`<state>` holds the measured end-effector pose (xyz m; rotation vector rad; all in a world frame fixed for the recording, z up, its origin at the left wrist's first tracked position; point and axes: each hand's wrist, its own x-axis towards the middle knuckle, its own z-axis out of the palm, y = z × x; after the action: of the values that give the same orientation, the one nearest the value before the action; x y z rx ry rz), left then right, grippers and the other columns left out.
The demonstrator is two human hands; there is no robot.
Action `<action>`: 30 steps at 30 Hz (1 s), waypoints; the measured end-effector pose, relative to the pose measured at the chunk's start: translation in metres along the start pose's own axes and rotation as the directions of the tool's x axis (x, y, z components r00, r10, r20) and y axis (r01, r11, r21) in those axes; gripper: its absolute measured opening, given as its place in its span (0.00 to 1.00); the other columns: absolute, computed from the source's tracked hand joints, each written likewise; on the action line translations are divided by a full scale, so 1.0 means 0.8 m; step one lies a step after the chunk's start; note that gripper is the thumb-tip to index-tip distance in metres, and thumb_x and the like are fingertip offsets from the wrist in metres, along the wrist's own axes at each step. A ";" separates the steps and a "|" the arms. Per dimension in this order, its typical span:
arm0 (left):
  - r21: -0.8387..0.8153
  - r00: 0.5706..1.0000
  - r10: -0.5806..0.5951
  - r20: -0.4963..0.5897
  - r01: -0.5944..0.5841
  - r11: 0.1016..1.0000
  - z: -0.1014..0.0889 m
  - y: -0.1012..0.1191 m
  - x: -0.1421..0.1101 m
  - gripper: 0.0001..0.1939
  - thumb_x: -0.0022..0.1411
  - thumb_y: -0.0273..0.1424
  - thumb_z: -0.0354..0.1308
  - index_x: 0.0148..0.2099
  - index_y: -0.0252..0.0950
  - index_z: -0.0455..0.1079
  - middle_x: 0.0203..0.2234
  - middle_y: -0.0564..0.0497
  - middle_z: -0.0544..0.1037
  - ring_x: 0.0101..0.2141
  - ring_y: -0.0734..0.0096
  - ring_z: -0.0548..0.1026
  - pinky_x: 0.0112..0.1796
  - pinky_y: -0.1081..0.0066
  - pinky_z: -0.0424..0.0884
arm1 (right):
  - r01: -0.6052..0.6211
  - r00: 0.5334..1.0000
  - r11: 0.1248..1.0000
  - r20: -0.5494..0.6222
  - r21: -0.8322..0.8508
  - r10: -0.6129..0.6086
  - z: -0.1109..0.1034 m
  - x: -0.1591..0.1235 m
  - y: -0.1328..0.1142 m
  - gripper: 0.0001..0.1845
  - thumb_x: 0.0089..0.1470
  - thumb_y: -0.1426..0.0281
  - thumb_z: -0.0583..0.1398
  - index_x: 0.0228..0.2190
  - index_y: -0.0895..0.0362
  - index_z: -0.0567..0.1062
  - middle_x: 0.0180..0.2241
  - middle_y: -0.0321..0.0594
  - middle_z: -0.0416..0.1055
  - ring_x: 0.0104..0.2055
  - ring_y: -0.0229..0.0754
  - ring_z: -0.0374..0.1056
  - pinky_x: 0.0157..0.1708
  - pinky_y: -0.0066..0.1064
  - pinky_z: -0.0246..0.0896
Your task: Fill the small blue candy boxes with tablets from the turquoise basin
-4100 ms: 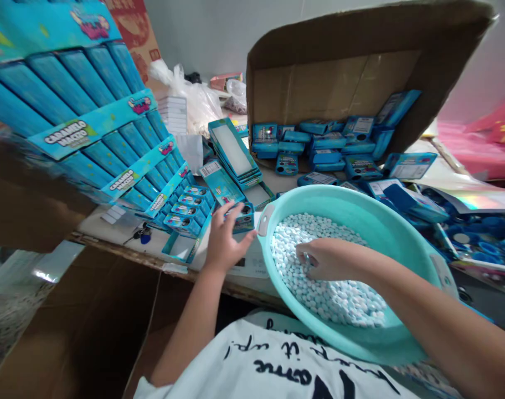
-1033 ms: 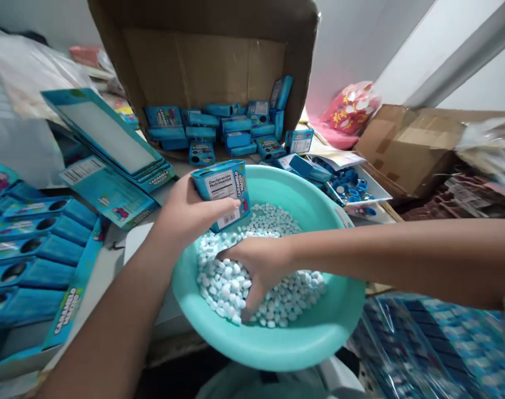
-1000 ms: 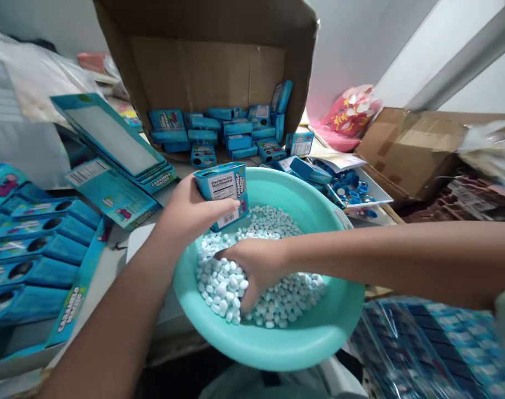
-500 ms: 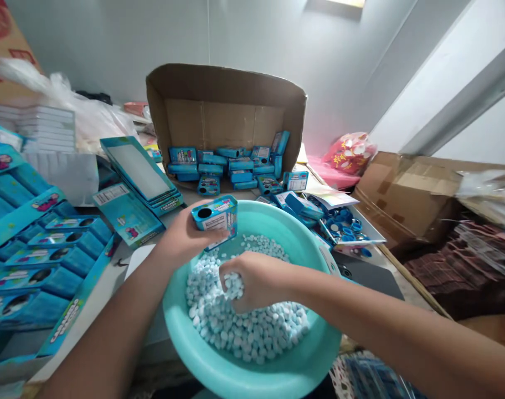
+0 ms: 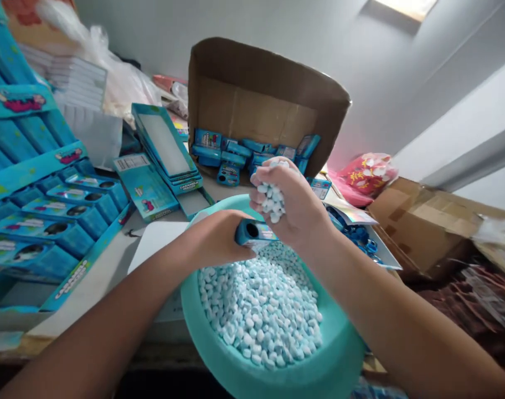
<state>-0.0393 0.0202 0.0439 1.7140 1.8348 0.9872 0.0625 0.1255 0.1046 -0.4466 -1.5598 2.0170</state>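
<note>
My left hand (image 5: pixel 221 235) is closed around a small blue candy box (image 5: pixel 258 233), whose dark round hole faces up toward me. It holds the box over the far part of a turquoise basin (image 5: pixel 339 354). Pale blue and white candies (image 5: pixel 264 310) lie heaped in that basin. Above and just right of the box, my right hand (image 5: pixel 296 202) is cupped, fingers curled round a handful of candies (image 5: pixel 273 202). None are seen dropping from it.
Behind the basin, a cardboard carton (image 5: pixel 252 105) lies on its side with several blue boxes in it. Display trays (image 5: pixel 61 227) of holed boxes fill the left. Flat blue trays (image 5: pixel 165 147) are stacked beside them. Blue caps (image 5: pixel 362 241) sit in a white tray at right.
My right hand has risen out of the heap with candies in its grip, up beside the box. My left hand has turned the box. The whole view has tilted and shifted.
</note>
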 end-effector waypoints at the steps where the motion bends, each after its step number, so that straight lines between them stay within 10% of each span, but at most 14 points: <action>1: 0.008 1.000 -0.024 -0.008 0.024 1.000 0.000 0.000 -0.001 0.11 0.50 0.37 0.67 0.37 0.41 0.77 0.28 0.52 0.79 0.30 0.59 0.76 0.29 0.66 0.64 | 0.012 1.000 1.000 -0.008 -0.013 -0.012 0.001 0.004 0.005 0.19 0.44 0.66 0.66 0.33 0.51 0.61 0.27 0.27 0.62 0.22 0.31 0.59 0.21 0.25 0.54; 21: 0.094 0.991 -0.087 0.099 0.078 0.993 -0.012 0.007 0.001 0.20 0.52 0.41 0.66 0.46 0.40 0.76 0.38 0.53 0.80 0.37 0.57 0.77 0.33 0.68 0.66 | 0.063 0.996 0.996 -0.062 0.063 -0.059 -0.017 0.001 0.039 0.16 0.51 0.61 0.68 0.33 0.50 0.65 0.32 0.35 0.68 0.38 0.44 0.72 0.34 0.37 0.73; 30: 0.055 0.993 -0.070 0.095 0.065 0.996 -0.012 0.008 -0.004 0.20 0.52 0.42 0.68 0.46 0.37 0.76 0.40 0.49 0.81 0.40 0.52 0.78 0.35 0.66 0.69 | 0.023 0.999 0.985 -0.053 0.172 -0.014 -0.011 -0.004 0.033 0.14 0.48 0.65 0.69 0.27 0.52 0.68 0.28 0.33 0.68 0.28 0.39 0.68 0.27 0.34 0.66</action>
<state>-0.0421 0.0152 0.0542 1.6876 1.8579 0.8223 0.0644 0.1252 0.0767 -0.4107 -1.3401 2.0882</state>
